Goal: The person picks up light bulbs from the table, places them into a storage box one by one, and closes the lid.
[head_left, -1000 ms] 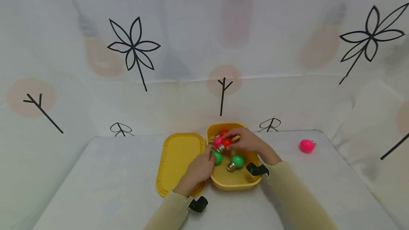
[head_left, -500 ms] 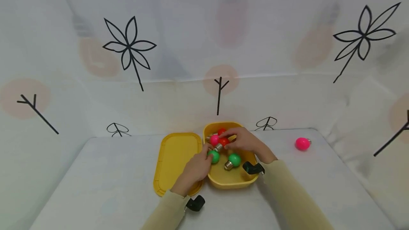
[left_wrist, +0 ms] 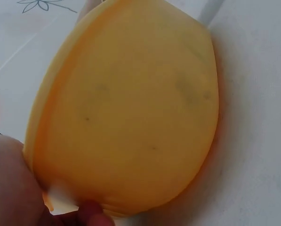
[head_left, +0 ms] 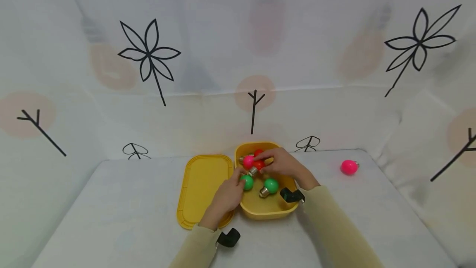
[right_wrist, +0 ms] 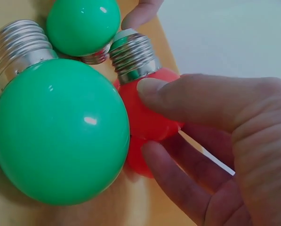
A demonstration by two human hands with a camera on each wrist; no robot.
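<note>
A yellow plastic box stands on the table with several coloured light bulbs in it. My right hand reaches over its right side and holds a red bulb between thumb and fingers, metal screw base outward. A pink bulb lies against those fingertips, and another red bulb is behind. My left hand grips the box's left rim, its thumb beside a green bulb. In the left wrist view one fingertip shows at the outer wall. A second green bulb rests mid-box.
A flat yellow lid lies left of the box, partly under my left forearm. One loose pink bulb is on the table to the right. Behind rises a white cloth backdrop with printed flowers.
The head view has swung slightly, so everything sits a little further left in it. Both hands keep their places at the box and the bulbs.
</note>
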